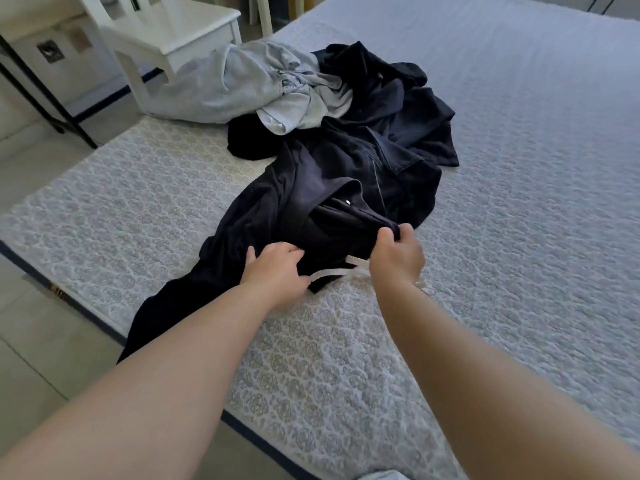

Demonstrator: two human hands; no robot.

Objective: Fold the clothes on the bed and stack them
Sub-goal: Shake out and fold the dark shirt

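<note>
A dark navy garment with white drawstrings lies crumpled across the near part of the bed, one end hanging over the left edge. My left hand grips its waistband edge on the left. My right hand pinches the same edge on the right. Behind it lies a heap of more dark clothes and a light grey garment, all unfolded.
A white wooden chair stands beside the bed at the upper left, near a black-legged table. The quilted bed cover stretches far to the right and toward me. Tiled floor lies to the left.
</note>
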